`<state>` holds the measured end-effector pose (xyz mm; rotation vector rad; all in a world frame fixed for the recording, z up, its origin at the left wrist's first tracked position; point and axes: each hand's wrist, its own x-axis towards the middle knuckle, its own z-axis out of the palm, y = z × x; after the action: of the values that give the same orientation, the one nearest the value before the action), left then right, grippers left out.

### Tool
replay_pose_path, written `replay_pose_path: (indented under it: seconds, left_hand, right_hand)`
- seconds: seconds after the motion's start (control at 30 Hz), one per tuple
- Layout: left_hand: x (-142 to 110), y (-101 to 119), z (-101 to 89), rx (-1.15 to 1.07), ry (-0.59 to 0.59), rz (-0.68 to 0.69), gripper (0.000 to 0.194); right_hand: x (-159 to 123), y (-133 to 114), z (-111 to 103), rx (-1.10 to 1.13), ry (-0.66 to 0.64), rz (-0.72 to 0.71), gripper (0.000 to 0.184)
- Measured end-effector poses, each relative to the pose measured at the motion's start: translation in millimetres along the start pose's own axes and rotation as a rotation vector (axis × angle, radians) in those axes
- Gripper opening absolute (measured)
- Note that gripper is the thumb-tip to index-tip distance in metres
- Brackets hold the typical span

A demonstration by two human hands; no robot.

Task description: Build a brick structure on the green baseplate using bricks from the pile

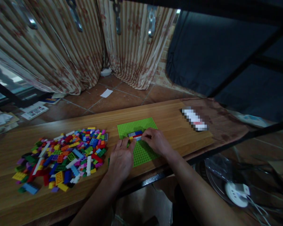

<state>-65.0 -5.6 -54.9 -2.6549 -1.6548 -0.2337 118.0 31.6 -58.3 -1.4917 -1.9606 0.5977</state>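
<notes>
A small build of toy bricks in blue, grey, red, white and yellow sits near the middle of a lime-green studded baseplate. My left hand reaches over the plate's left edge, thumb and fingertips closed against the build's left end. At the other end, the curled fingers of my right hand pinch the bricks. My fingertips partly cover the build, so its exact shape is hard to make out.
A wide heap of loose coloured bricks lies to the left on the wooden board. A pixelated phone-like object lies at the right by a brown cloth. Striped curtains hang beyond; a white power strip is lower right.
</notes>
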Motion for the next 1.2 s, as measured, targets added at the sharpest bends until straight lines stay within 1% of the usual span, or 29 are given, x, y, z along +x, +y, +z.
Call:
replay_pose_path:
  seconds: [0.13,0.27,0.43,0.53,0.67,0.77,0.87,0.97,1.07,1.13,1.2]
  left_hand:
    - [0.3,7.5,-2.0,0.037,-0.015,-0.024,0.044]
    - [0.2,12.8,-1.1,0.065,0.010,-0.031,0.041]
    - [-0.9,13.5,2.1,0.028,0.022,-0.041,0.041]
    - [-2.1,12.0,3.1,0.007,0.030,-0.046,0.041]
    - [-4.2,9.5,3.5,0.018,0.044,-0.053,0.041]
    - [-5.5,8.1,5.2,0.013,0.060,-0.056,0.041]
    - [-5.9,6.7,7.8,-0.036,0.080,-0.065,0.042]
    - [-5.4,3.4,8.8,-0.144,0.102,-0.075,0.042]
    - [-4.0,-2.5,7.4,-0.263,0.118,-0.112,0.039]
    - [-2.8,-6.6,6.3,-0.311,0.119,-0.149,0.036]
    - [-1.9,-9.5,6.1,-0.329,0.122,-0.161,0.035]
  right_hand:
    - [0.4,-0.3,0.5,0.010,0.015,0.006,0.014]
    - [-0.3,0.1,3.2,-0.012,0.027,0.002,0.017]
    - [-0.3,1.0,4.4,0.003,0.039,0.011,0.016]
    - [0.7,5.0,1.7,0.063,0.010,0.027,0.014]
    - [3.4,13.5,-3.1,0.201,-0.033,0.042,0.008]
    - [5.7,15.6,-4.1,0.257,0.003,0.097,0.011]
    - [6.6,11.2,-1.9,0.217,0.060,0.126,0.013]
    - [6.1,3.3,2.3,0.163,0.103,0.084,0.012]
    - [5.0,-4.8,6.9,0.106,0.127,0.032,0.012]
    - [4.1,-9.2,9.3,0.081,0.110,-0.004,0.012]
    - [2.7,-12.6,10.9,0.060,0.062,-0.060,0.013]
